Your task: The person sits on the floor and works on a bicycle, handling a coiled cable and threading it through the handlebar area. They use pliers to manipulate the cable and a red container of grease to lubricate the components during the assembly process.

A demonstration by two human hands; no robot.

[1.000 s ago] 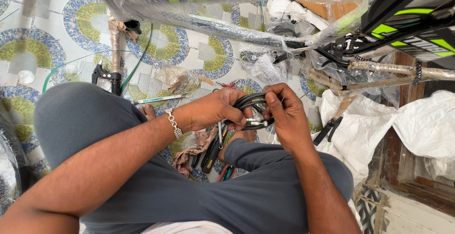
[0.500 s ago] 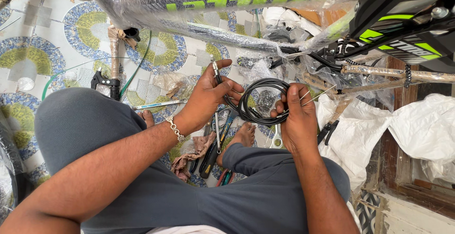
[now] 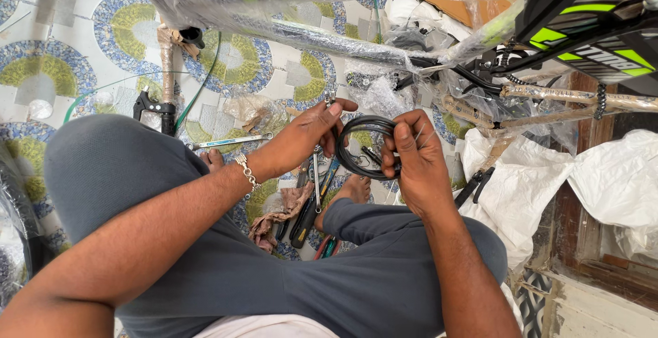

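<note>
My left hand (image 3: 312,132) and right hand (image 3: 415,156) both grip the coiled black cable (image 3: 360,147) — fingers clamped on it — above the wrench (image 3: 229,141).

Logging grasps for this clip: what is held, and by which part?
A coiled black cable: the right hand pinches the coil's right side, the left hand grips its left side.

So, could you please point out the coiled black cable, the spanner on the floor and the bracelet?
coiled black cable (image 3: 356,127): head view, upper left arc of the coil.
spanner (image 3: 229,141): head view, middle of its shaft.
bracelet (image 3: 247,171): head view, chain links on the left wrist.
</note>
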